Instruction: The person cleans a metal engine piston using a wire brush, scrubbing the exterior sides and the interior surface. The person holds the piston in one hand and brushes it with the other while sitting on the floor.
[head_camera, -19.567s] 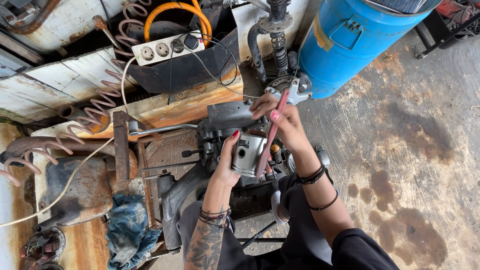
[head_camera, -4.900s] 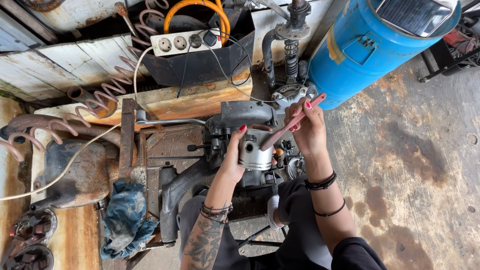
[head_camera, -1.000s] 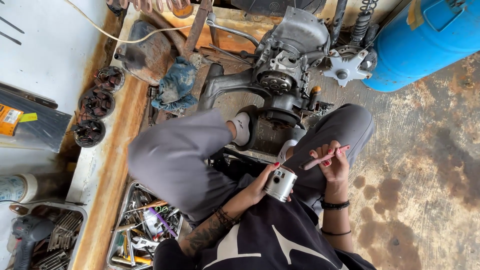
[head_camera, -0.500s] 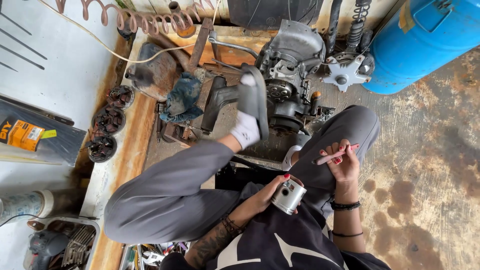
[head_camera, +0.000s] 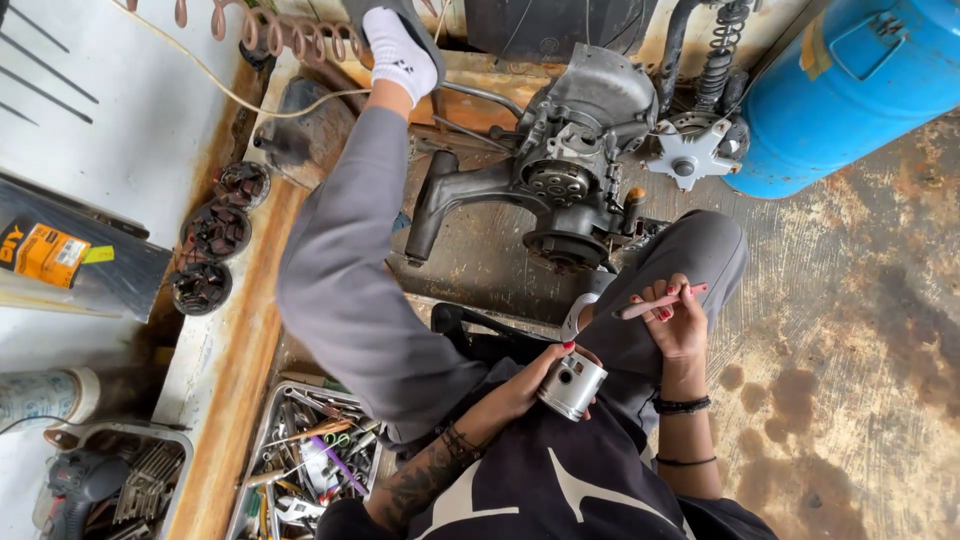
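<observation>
Left hand (head_camera: 530, 380) wrapped around short silver metal piston (head_camera: 571, 385) with side pin hole, held over lap. Right hand (head_camera: 676, 322) just beyond, resting on grey-trousered knee, fingers pinching slim pink-handled tool (head_camera: 655, 302). Further out: grey cast engine casing (head_camera: 570, 150) on stained concrete floor (head_camera: 850, 300); big blue drum (head_camera: 850, 80) at far right.

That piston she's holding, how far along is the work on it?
The piston is out of the engine and looks bright and clean. The left hand holds it over the lap, and the right hand holds a pink-handled brush away from it. It is not yet back in the engine.
</observation>
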